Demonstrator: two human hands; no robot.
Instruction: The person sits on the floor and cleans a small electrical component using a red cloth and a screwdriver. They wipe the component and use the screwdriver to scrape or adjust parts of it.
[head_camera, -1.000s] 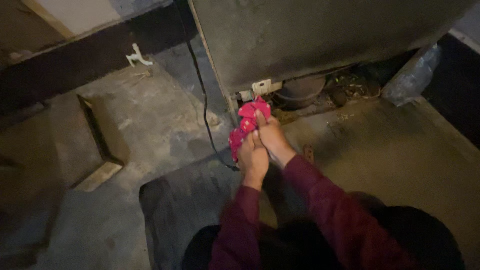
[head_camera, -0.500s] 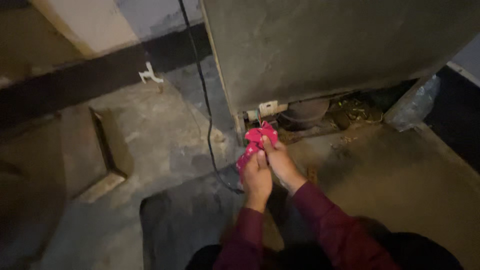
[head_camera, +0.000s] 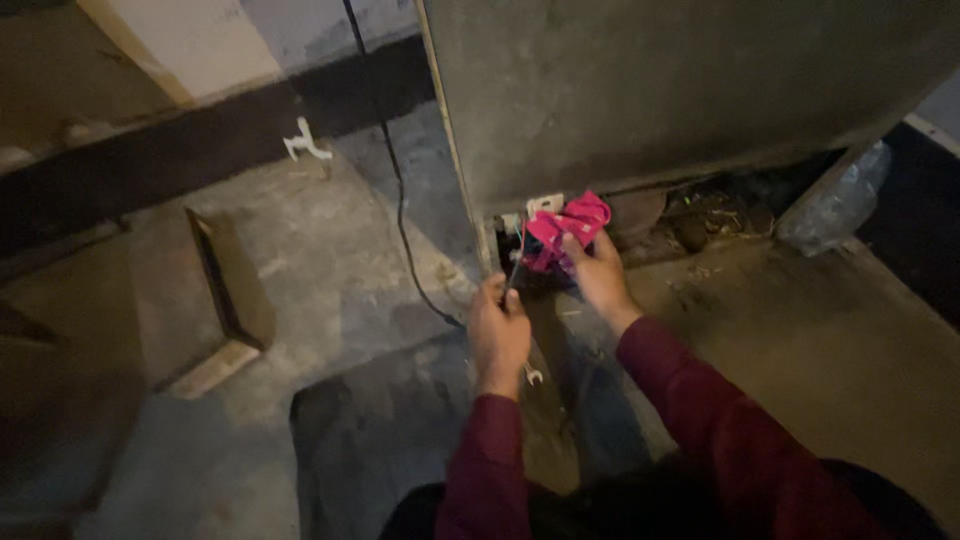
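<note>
The right hand (head_camera: 600, 275) is gripping a crumpled pink cloth (head_camera: 563, 228), its fingers closing over the lower edge of the cloth and pressing it against the opening at the bottom of a large grey metal cabinet (head_camera: 680, 90). The cloth is sitting at the left end of that low opening, just beside a small white block (head_camera: 545, 204) fixed to the cabinet's edge. The left hand (head_camera: 500, 330) is curling into a loose fist just below and to the left of the cloth, and it is pinching a thin dark rod or wire (head_camera: 515, 268) that is running up toward the opening; what the rod is exactly is too dim to tell. Both arms are wearing dark red sleeves (head_camera: 700, 400). A black cable (head_camera: 400, 220) is hanging down along the cabinet's left side and trailing across the concrete floor (head_camera: 330, 290). Inside the opening, to the right of the cloth, debris (head_camera: 710, 215) is lying in shadow. A clear plastic bag (head_camera: 835, 200) is leaning at the cabinet's right corner. A small white bracket (head_camera: 305, 145) is sitting on the floor near the dark base of the wall.
</note>
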